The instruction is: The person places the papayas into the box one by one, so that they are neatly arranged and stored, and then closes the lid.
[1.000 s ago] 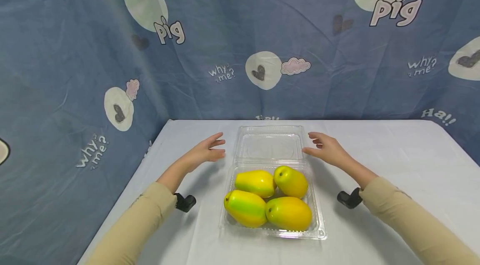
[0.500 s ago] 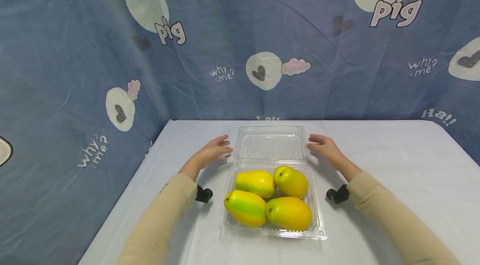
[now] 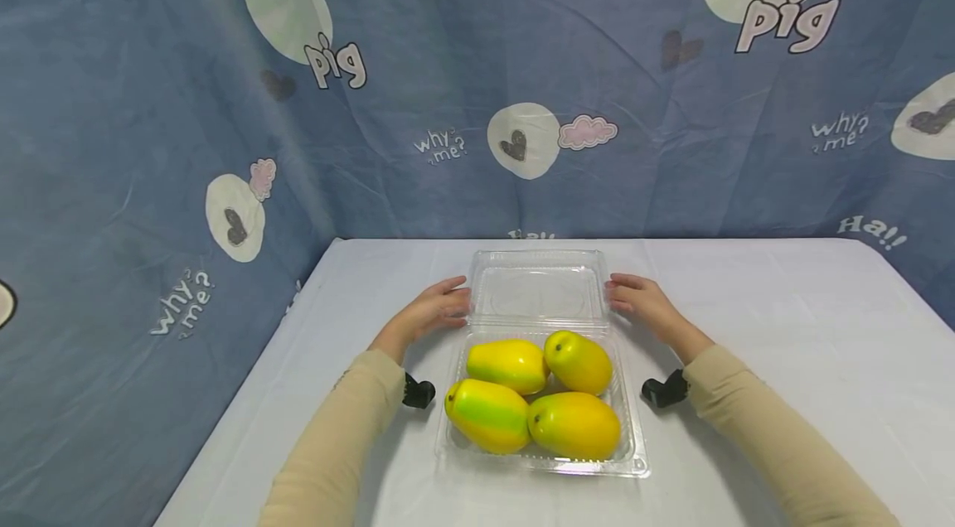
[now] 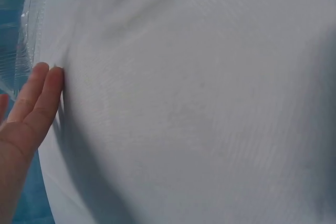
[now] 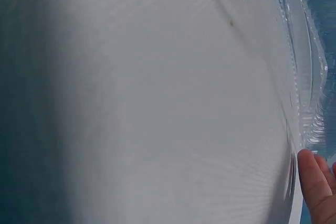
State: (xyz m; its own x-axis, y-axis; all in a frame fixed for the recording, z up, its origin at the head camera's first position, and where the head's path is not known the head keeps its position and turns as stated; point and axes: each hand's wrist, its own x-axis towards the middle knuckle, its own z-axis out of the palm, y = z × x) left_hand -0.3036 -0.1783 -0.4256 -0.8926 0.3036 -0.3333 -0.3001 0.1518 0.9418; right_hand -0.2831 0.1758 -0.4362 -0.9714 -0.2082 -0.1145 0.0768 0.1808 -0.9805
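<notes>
A clear plastic clamshell box sits on the white table and holds several yellow-green mangoes. Its lid lies flat and open behind the base. My left hand rests at the lid's left edge with its fingers nearly straight and touching it. My right hand touches the lid's right edge in the same way. In the left wrist view the fingertips lie against the lid's rim. The right wrist view shows a fingertip just below the lid's ridged rim.
The white table stretches to both sides of the box. A blue printed cloth hangs behind and along the left. The table's left edge runs close to my left arm.
Both hands have moved inward from the table beside the lid until their fingers reach the lid's left and right edges. The box and fruit have not moved.
</notes>
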